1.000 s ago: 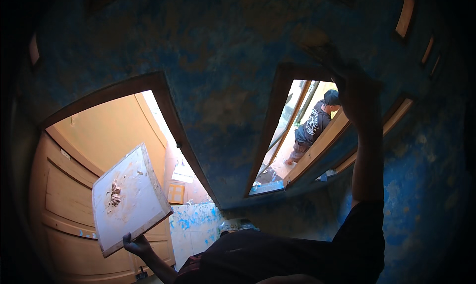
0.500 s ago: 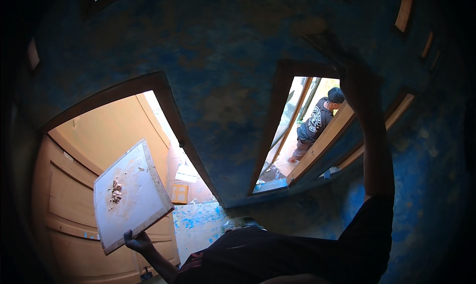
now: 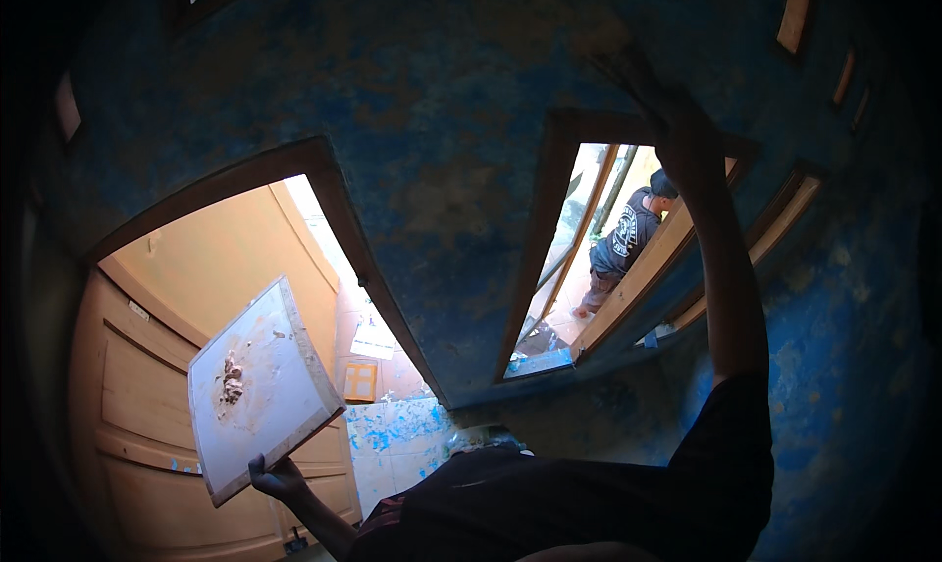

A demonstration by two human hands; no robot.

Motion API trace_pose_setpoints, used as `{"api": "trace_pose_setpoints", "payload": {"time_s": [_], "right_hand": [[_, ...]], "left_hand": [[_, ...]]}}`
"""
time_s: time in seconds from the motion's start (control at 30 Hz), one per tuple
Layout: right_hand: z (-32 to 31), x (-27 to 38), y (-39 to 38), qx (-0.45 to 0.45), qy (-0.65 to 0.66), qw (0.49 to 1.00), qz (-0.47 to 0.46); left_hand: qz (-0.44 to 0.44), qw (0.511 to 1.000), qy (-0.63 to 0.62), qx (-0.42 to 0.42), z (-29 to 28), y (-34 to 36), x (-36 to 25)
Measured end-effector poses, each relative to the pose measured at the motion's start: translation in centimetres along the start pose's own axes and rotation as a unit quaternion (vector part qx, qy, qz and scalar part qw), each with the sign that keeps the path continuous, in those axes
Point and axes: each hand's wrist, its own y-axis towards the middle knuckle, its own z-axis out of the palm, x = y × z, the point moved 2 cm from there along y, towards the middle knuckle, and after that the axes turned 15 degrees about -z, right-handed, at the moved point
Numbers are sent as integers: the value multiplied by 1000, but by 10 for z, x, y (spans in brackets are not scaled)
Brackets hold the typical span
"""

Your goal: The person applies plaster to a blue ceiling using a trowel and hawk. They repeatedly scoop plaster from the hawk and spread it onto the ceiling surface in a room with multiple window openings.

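Note:
My left hand grips a flat white board by its lower edge, thumb on top. A small heap of beige putty-like paste sits on the board, with smears around it. My right hand is raised high against the patchy blue wall, above the window frame. It is closed on a dark, flat-bladed tool that looks like a putty knife. The tool's blade lies at the wall, but shadow hides its outline and most of my fingers.
A brown-framed doorway with a wooden door lies left. Through the window opening a person in a dark shirt and cap stands outside. Paint flakes cover the floor; a yellow-orange square lies beyond the doorway.
My right hand and the tool have moved a little to the left along the wall. The board in my left hand has barely shifted.

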Motion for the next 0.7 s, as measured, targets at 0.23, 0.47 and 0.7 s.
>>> {"api": "trace_pose_setpoints", "payload": {"time_s": [0.23,0.47,0.7], "right_hand": [[-29,30,7,58,36,996,63],[33,-13,-4,-30,-41,998,-31],[7,20,-6,9,69,996,59]], "left_hand": [[8,1000,-1,-9,-2,-2,-1],[11,1000,-2,-13,8,-1,3],[12,1000,-3,-8,1,-5,2]]}}
